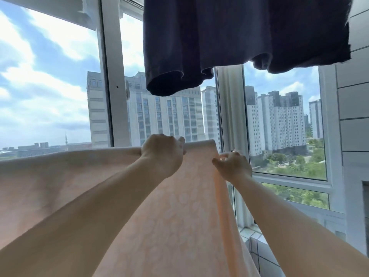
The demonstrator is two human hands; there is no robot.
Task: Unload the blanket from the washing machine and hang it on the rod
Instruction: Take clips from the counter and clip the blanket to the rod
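A pale peach blanket with a faint flower pattern hangs in front of me, its top edge running level from the left border to the middle. My left hand grips that top edge, fingers curled over it. My right hand pinches the blanket's right edge a little lower, a ring on one finger. Both arms reach up and forward. The rod itself is hidden under the cloth; the washing machine is out of sight.
A dark navy garment hangs overhead, just above and behind my hands. White window frames stand close behind the blanket. A tiled ledge lies at lower right and a grey tiled wall at the far right.
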